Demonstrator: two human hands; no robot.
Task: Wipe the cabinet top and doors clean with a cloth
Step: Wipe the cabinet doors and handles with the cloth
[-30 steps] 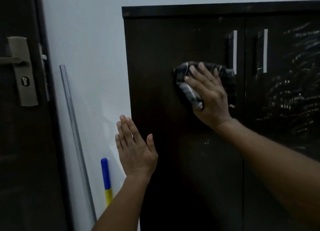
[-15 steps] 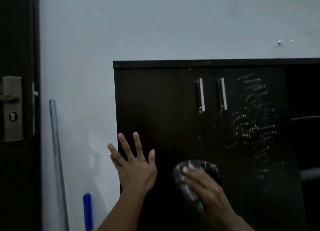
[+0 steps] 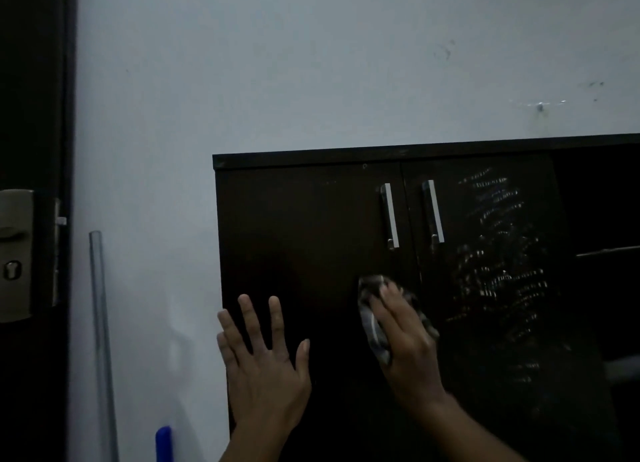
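**Kid:** Fingers (image 3: 384,300) of the right hand (image 3: 407,343) are pressed flat over a bunched cloth (image 3: 372,323), holding it against the left door (image 3: 304,239) of the cabinet (image 3: 381,157). Why flat?

**Helper:** I think so the cloth rubs a big patch at once. It sits low on that door, close to the gap between the two doors, under the shiny handle (image 3: 390,215).

**Kid:** And the left hand (image 3: 265,361)?

**Helper:** Its fingers are spread wide and it holds nothing. It is at the cabinet's left edge. Maybe it keeps the door still, but I can't tell if it really touches.

**Kid:** What are those pale marks on the right door (image 3: 491,271)?

**Helper:** Streaks. They could be wet or dusty; I can't tell.

**Kid:** Any words to read?

**Helper:** No. No names or labels show on the cabinet, the cloth, or the blue stick (image 3: 163,442) by the wall (image 3: 277,63).
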